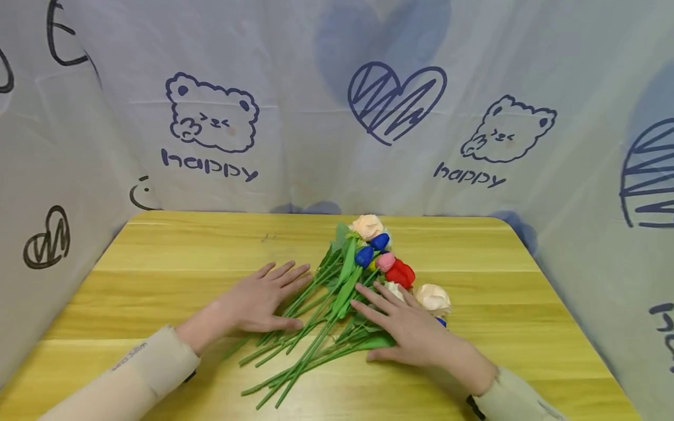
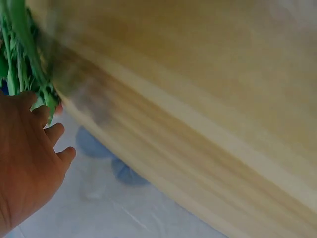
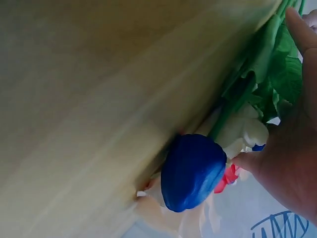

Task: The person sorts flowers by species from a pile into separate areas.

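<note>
A loose pile of artificial flowers lies on the table, its green stems (image 1: 310,351) pointing toward the near side. The heads include a red rose (image 1: 400,273), a pink tulip (image 1: 386,261), blue tulips (image 1: 364,256) and cream roses (image 1: 433,299). My left hand (image 1: 268,295) is spread palm down at the left side of the stems. Over the right side of the pile my right hand (image 1: 408,327) lies with fingers outstretched, partly hiding a white flower. One blue tulip (image 3: 193,172) shows large beside this hand in the right wrist view.
The wooden table (image 1: 174,263) has light and dark grain stripes. Behind it and at both sides hangs a pale cloth (image 1: 300,134) printed with bears, hearts and lettering.
</note>
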A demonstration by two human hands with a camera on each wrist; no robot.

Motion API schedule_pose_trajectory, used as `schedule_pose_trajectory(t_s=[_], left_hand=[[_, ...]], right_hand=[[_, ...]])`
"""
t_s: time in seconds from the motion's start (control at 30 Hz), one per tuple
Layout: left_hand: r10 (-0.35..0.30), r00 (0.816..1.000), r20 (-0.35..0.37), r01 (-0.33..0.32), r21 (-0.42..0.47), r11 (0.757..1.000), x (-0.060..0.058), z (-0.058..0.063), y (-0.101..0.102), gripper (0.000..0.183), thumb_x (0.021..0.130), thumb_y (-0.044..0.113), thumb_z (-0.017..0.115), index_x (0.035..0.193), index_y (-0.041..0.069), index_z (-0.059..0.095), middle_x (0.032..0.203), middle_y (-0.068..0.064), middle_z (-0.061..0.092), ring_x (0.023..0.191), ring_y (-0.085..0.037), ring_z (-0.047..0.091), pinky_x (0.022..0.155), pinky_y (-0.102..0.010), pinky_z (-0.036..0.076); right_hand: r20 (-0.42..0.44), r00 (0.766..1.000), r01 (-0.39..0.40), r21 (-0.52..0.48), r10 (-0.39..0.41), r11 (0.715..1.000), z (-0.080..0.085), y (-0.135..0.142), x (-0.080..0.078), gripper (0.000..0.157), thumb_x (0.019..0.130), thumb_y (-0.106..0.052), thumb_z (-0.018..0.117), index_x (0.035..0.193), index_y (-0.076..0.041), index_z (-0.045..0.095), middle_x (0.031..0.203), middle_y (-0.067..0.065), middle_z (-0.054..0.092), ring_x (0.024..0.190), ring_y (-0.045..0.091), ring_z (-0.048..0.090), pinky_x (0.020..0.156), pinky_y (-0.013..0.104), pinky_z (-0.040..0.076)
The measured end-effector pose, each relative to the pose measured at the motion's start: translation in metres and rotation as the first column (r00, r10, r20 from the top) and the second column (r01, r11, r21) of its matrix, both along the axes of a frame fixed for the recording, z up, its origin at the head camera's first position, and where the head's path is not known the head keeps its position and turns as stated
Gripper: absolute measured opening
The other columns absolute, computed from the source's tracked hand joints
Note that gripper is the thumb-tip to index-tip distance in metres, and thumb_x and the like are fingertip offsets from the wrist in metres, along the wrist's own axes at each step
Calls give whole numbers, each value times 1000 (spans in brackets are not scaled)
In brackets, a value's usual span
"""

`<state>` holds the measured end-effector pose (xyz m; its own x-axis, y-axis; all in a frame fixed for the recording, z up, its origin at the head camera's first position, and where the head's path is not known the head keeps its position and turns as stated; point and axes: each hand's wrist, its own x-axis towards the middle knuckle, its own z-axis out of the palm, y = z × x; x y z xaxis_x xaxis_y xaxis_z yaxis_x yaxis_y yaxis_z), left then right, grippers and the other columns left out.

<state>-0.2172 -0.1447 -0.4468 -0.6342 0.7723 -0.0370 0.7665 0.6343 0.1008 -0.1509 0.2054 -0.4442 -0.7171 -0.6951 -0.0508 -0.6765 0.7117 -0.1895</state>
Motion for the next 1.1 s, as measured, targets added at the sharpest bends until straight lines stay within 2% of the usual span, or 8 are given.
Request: schedule_pose_trajectory(t_s=[0.17, 0.37, 0.53, 0.67, 0.77, 0.87, 1.0, 1.1], left_hand=[[-8, 999, 46, 10, -44, 999, 6, -4, 4, 94, 98, 74, 47, 166, 12, 25, 173, -8, 20, 157, -35, 21, 126, -60, 20], [-2, 999, 35, 5, -93, 996, 14, -7, 10, 95, 98, 77, 42, 166, 14, 24, 173, -5, 20, 157, -31, 23, 127, -58, 21], [2, 1000, 1, -1, -120, 993, 20, -3, 17, 93, 99, 76, 42, 166, 13, 27, 172, -4, 22, 157, -31, 25, 126, -58, 22], [27, 999, -38, -32, -131, 991, 26, -2, 27, 91, 100, 74, 42, 164, 11, 32, 172, -6, 24, 155, -33, 29, 125, -59, 25], [54, 997, -63, -63, -157, 986, 30, -3, 37, 89, 100, 74, 41, 163, 11, 33, 172, -6, 25, 154, -33, 30, 124, -59, 27], [86, 993, -80, -99, -182, 978, 35, -3, 49, 89, 100, 74, 41, 163, 12, 34, 171, -5, 26, 154, -33, 31, 124, -59, 28], [128, 984, -120, -151, -206, 967, 41, -3, 64, 89, 100, 76, 38, 163, 13, 36, 170, -4, 28, 153, -32, 33, 124, -58, 28], [164, 974, -158, -196, -215, 957, 44, -3, 77, 90, 100, 77, 36, 162, 13, 38, 169, -5, 32, 152, -32, 35, 125, -57, 27]], right_hand=[[-26, 1000, -17, 46, 18, 999, -4, -2, -4, 75, 104, -57, 54, 167, -33, 21, 174, -2, 13, 159, 35, 13, 118, 75, 22], [-66, 995, -62, 108, 70, 992, -7, -2, -13, 70, 106, -55, 51, 167, -32, 26, 172, -1, 23, 158, 33, 20, 118, 72, 26], [-177, 974, -101, 208, 139, 973, -5, 1, -25, 68, 106, -49, 55, 166, -32, 27, 171, 0, 28, 156, 32, 26, 119, 67, 31], [-269, 952, -91, 200, 144, 976, -6, 6, -34, 70, 104, -42, 62, 165, -30, 31, 169, -1, 32, 154, 33, 31, 118, 67, 33], [-324, 943, -31, 156, 80, 987, -8, 10, -39, 73, 101, -45, 67, 164, -26, 35, 169, 0, 33, 154, 34, 32, 120, 67, 29], [-377, 923, 136, 128, -78, 982, -10, 11, -41, 86, 94, -55, 71, 164, -20, 35, 170, 4, 30, 154, 37, 30, 121, 69, 25], [-371, 859, 407, 78, -353, 910, -6, 8, -39, 108, 82, -57, 83, 165, -12, 30, 171, 13, 25, 149, 48, 33, 116, 73, 30], [-317, 818, 515, 32, -480, 857, -1, 5, -40, 108, 82, -47, 87, 164, -7, 29, 169, 22, 24, 140, 58, 39, 108, 74, 39]])
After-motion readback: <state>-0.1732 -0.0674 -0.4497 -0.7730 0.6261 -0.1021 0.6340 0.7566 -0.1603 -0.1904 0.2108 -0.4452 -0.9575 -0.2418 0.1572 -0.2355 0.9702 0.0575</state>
